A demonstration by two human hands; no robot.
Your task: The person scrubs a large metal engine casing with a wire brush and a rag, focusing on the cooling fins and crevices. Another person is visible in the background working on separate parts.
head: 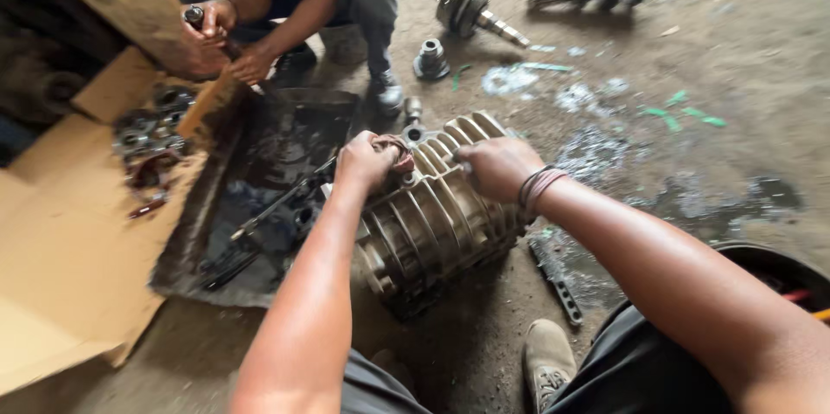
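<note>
Two bare hands work a ribbed grey metal gearbox casing (432, 215): the left hand (367, 159) grips a reddish rag (398, 150), best rubbed firmly along the ribs, while the right hand (497, 168), closed over the top, steadies it.

Both arms reach forward and down, bare to the elbow — the left arm nearly straight, the right crossing in from the right. The left hand (367, 161) is fisted, knuckles up. The right hand (499, 168) is curled too, bands at its wrist.

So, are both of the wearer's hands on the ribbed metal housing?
Yes, the left hand, gripping a rag, and the right hand both rest on top of the ribbed metal housing.
</note>
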